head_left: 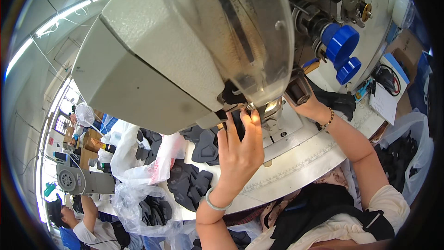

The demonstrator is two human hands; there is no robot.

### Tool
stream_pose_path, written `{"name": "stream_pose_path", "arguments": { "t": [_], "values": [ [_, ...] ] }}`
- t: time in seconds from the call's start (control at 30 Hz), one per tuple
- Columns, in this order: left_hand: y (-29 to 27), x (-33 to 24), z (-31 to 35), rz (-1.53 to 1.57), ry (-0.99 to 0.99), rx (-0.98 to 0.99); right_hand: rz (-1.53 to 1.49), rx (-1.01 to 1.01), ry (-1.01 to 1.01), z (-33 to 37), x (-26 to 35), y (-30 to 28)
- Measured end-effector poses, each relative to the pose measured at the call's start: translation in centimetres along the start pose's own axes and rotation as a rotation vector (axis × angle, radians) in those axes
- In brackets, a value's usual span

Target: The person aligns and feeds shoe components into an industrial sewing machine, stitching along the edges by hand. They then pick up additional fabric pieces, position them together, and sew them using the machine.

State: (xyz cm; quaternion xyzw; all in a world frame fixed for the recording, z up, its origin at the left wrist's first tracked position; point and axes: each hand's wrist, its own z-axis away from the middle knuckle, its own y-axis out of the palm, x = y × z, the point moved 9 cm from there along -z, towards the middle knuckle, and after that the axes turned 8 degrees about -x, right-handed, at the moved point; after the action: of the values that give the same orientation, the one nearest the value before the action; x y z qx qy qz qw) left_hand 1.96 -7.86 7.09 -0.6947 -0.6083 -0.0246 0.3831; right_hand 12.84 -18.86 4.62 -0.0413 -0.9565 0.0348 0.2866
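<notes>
A large grey sewing machine head [152, 51] with a clear cover fills the upper middle. Under its lit needle area, my left hand [240, 150] points upward, its fingertips close to the needle parts. A small black piece [239, 128] shows between those fingers, which appear to hold it; most of it is hidden. On the machine's right side, my right hand [311, 110] reaches in behind a dark metal part [299, 90], which covers its fingers. Between my hands lies the metal needle plate [283, 133].
Several dark grey shaped pieces [189, 183] lie on the white table [296, 159], left of my left hand. Plastic bags [138, 199] with more pieces are nearby. Blue knobs [341, 46] stick out at upper right. Another person [95, 231] sits at lower left beside another machine [85, 180].
</notes>
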Motion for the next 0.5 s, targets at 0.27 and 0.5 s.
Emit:
{"name": "stream_pose_path", "arguments": {
  "t": [0.27,0.5],
  "values": [
    [-0.8,2.0,-0.1,0.26,-0.115,0.084,0.128,0.011,-0.104,-0.2,1.5,0.0],
    [0.9,5.5,0.9,0.691,-0.134,0.162,-0.074,-0.008,0.04,-0.1,1.0,0.2]
  ]
}}
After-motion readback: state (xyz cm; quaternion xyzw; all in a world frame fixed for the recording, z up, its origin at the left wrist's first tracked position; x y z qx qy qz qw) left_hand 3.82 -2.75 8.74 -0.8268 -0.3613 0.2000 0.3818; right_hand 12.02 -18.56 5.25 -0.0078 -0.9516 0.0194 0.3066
